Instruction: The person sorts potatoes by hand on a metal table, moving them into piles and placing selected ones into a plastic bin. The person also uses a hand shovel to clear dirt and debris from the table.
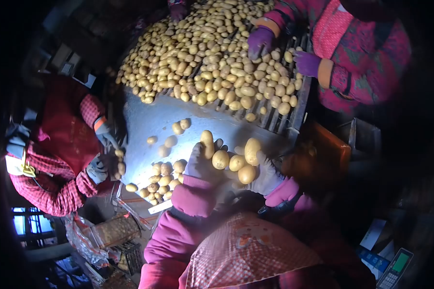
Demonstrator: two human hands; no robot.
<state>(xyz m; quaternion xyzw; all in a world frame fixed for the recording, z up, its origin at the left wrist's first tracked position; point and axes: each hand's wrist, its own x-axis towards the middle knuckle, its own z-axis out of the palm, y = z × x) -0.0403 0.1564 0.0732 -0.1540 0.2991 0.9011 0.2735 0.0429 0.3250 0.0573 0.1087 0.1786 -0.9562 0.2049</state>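
My left hand (pixel 199 166), in a light glove with a pink sleeve, cups a long potato (pixel 207 143) against its fingers. My right hand (pixel 264 177), gloved the same way, holds an oval potato (pixel 252 151) and a rounder one (pixel 246 174). Two more potatoes (pixel 221 159) lie between the hands, touching both. Both hands are over the near edge of a lit metal sorting surface (pixel 144 125). A small heap of potatoes (pixel 161 180) lies just left of my left hand.
A large potato pile (pixel 202 53) covers the slatted far end. A person in a red patterned jacket reaches in with purple gloves (pixel 260 42). Another person's gloved hand (pixel 106 134) works at the left edge. An orange crate (pixel 325 151) stands right; a scale (pixel 394 269) is at bottom right.
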